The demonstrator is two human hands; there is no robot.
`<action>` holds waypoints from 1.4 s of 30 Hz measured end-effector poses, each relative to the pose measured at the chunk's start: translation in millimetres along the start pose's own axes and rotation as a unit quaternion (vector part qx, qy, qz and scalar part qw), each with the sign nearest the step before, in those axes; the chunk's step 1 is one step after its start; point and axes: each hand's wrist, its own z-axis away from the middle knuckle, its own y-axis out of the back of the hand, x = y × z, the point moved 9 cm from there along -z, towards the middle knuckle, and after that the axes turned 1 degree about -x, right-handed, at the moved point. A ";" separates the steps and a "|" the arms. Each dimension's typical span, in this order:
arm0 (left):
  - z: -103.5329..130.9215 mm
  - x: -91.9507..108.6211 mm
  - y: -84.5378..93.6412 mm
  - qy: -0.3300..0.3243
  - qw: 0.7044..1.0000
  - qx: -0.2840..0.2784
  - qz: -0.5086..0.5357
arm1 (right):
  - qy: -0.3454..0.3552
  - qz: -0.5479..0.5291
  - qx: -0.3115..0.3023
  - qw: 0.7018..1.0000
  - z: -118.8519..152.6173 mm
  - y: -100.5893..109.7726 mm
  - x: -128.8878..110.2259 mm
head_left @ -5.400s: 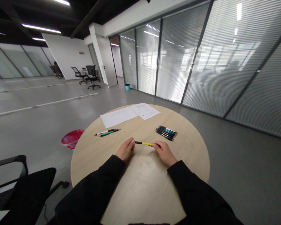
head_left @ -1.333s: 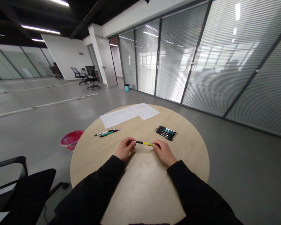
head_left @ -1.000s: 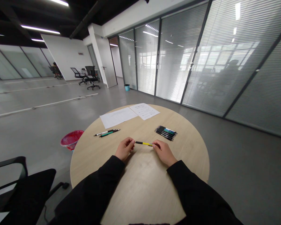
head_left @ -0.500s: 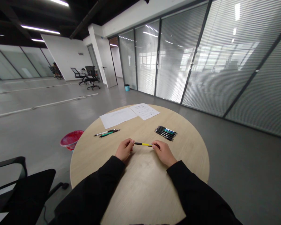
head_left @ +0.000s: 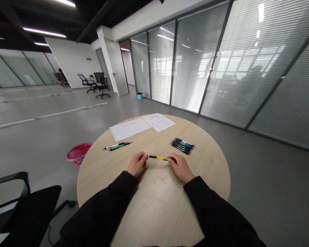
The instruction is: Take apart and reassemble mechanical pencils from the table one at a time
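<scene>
A yellow and black pen [head_left: 160,158] is held level between my two hands, just above the round wooden table [head_left: 154,209]. My left hand [head_left: 137,164] is closed, its thumb and fingertips pinched at the pen's black end. The other end, with the clip, sits between the fingertips of my right hand [head_left: 180,167]. To the right lies a row of several pens [head_left: 182,146], mostly black. On the left, a white and black pen [head_left: 114,145] rests beside a green and black pen [head_left: 120,146].
Two sheets of paper, a left one [head_left: 130,128] and a printed one [head_left: 159,122], lie at the table's far side. A red-lined bin [head_left: 78,153] stands on the floor at left, near a black chair [head_left: 28,212]. Blinds-covered glass walls [head_left: 190,65] rise behind.
The pen has shifted very slightly to the right, and its left end sits a touch higher. Both hands are in nearly the same place.
</scene>
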 end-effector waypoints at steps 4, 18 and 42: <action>-0.2 2.6 2.0 -0.006 0.999 0.010 0.031 | -0.007 -0.003 0.004 1.000 -0.1 1.3 1.9; -0.4 4.5 14.2 -0.021 0.996 0.068 0.058 | -0.017 -0.005 0.017 1.000 -1.4 4.6 8.2; -0.2 19.9 3.9 -0.124 0.954 0.001 -0.271 | -0.037 0.031 0.036 0.998 -1.8 10.4 12.3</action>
